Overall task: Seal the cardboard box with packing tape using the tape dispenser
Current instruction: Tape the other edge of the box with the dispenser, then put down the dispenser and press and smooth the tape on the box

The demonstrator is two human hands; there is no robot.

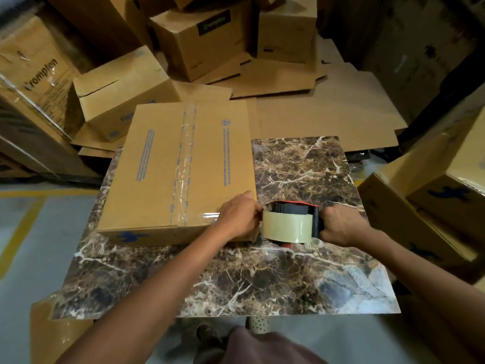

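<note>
Brown cardboard box point(162, 174) with clear-taped seam and unreadable blue print; left hand point(240, 215) presses its corner, right hand point(341, 225) grips red-black tape dispenser point(291, 223) beside it.

This is looking like a warehouse or packing area. Brown cardboard cartons point(210, 40) are piling up behind the marble-patterned table point(288, 271), some printed with a brand name, and flattened cardboard sheets point(328, 114) are lying on the floor just beyond it. More stacked cartons point(433, 206) are crowding its right side, and a yellow painted floor line point(18, 232) is running along the grey floor to its left.
</note>
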